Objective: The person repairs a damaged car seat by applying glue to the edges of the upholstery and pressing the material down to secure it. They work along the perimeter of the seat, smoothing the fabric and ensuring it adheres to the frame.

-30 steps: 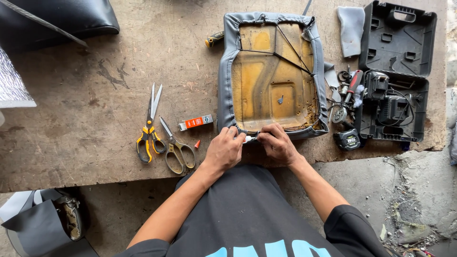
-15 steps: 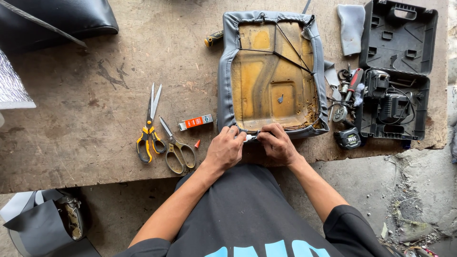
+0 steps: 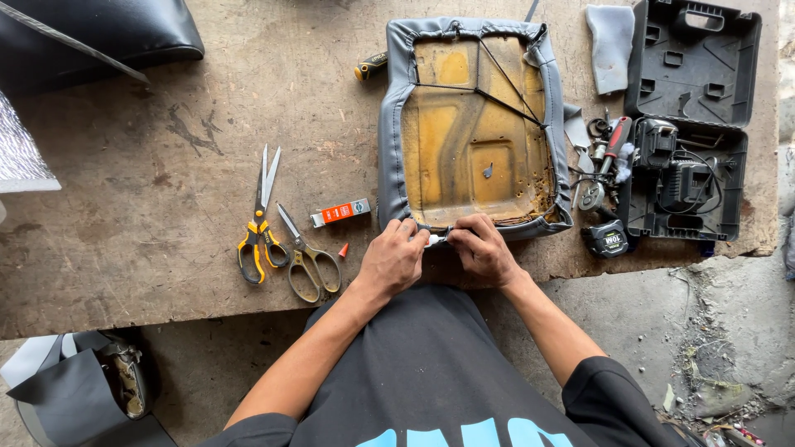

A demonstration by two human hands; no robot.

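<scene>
One head-worn camera looked almost straight down from above the person's chest, fairly near. The wooden tabletop (image 3: 166, 190) filled the upper frame; torso and concrete floor (image 3: 687, 323) filled the lower part.

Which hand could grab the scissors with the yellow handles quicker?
Probably the left hand. The yellow-handled scissors lie on the worn wooden table to its left, with only the plain metal scissors between. The right hand would have to cross over it.

Upturned grey-covered seat cushion (image 3: 472, 124), yellow foam exposed
</scene>
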